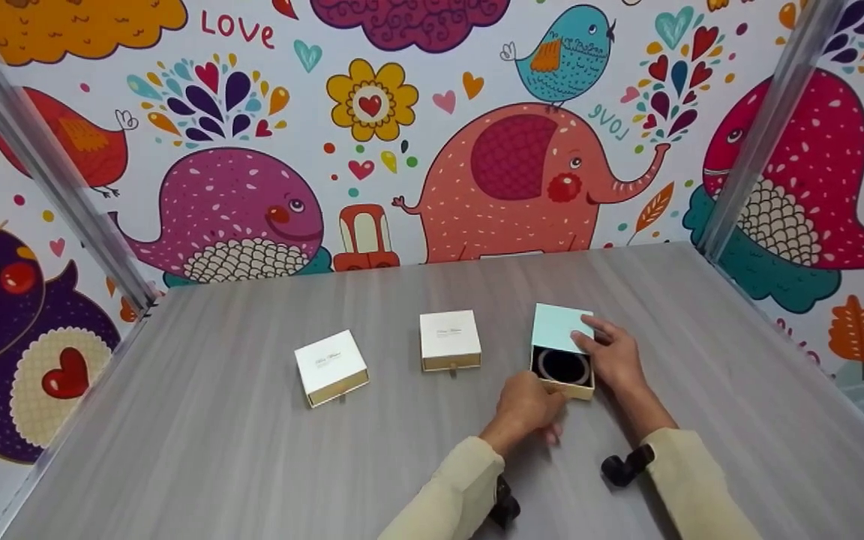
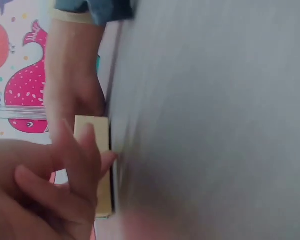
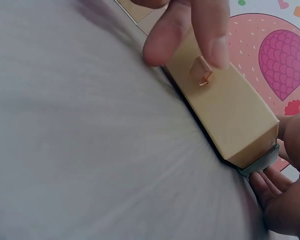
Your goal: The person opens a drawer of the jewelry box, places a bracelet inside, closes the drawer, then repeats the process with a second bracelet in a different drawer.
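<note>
A drawer-style gift box with a mint-green sleeve (image 1: 556, 327) lies at the right of the table. Its cream drawer (image 3: 235, 112) is partly slid out toward me, and a small ribbon tab (image 3: 201, 71) shows on its front. Inside, a round bangle-like ring (image 1: 543, 366) sits on black lining. My right hand (image 1: 616, 356) grips the sleeve along its right side, thumb on top. At the drawer's front left is my left hand (image 1: 523, 409), its fingers loosely bent close to the tab, which shows free of them in the right wrist view.
Two white-topped boxes with gold sides stand on the table to the left: one box (image 1: 450, 335) at the middle, another box (image 1: 331, 363) farther left and turned at an angle. Behind the table (image 1: 214, 435) rises a printed wall (image 1: 372, 172) with metal posts at the corners.
</note>
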The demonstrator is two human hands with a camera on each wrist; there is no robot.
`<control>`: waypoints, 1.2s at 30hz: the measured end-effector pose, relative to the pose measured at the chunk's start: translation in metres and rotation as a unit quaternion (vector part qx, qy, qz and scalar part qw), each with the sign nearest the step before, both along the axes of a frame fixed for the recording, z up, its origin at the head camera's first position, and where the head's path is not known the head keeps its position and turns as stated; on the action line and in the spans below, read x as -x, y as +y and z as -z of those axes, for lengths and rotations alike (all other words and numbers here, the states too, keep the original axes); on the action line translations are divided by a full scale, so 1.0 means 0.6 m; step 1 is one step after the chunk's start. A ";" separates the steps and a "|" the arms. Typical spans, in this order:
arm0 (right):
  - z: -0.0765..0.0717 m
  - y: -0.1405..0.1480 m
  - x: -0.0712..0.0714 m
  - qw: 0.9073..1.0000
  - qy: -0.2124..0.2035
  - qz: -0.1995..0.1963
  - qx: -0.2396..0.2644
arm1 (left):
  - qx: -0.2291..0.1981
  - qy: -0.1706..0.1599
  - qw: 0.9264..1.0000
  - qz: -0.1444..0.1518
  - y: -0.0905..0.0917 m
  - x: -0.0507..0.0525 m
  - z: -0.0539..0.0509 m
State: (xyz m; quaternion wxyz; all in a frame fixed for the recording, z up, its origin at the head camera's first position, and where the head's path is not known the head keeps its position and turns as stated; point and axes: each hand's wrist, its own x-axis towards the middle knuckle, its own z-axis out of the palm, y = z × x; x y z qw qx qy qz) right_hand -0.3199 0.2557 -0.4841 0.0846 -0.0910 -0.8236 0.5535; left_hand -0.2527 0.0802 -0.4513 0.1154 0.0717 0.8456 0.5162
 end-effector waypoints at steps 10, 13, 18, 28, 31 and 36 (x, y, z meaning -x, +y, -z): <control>0.002 -0.001 0.000 1.000 -0.003 0.004 0.000 | -0.086 -0.118 0.989 -0.032 0.000 0.000 0.008; 0.002 -0.003 0.000 1.000 -0.006 0.007 0.002 | -0.099 -0.144 0.983 -0.051 0.000 0.003 0.012; 0.000 -0.004 0.001 1.000 -0.014 0.007 0.001 | -0.122 -0.154 0.978 -0.064 0.002 0.005 0.016; 0.005 -0.005 0.001 1.000 -0.004 0.005 -0.001 | -0.140 -0.119 0.978 -0.095 0.009 0.001 0.025; 0.004 -0.004 0.001 1.000 -0.002 0.004 -0.005 | -0.143 -0.124 0.977 -0.099 0.011 0.003 0.025; 0.002 0.001 0.000 1.000 -0.004 0.002 -0.010 | -0.145 -0.132 0.974 -0.109 0.016 0.006 0.027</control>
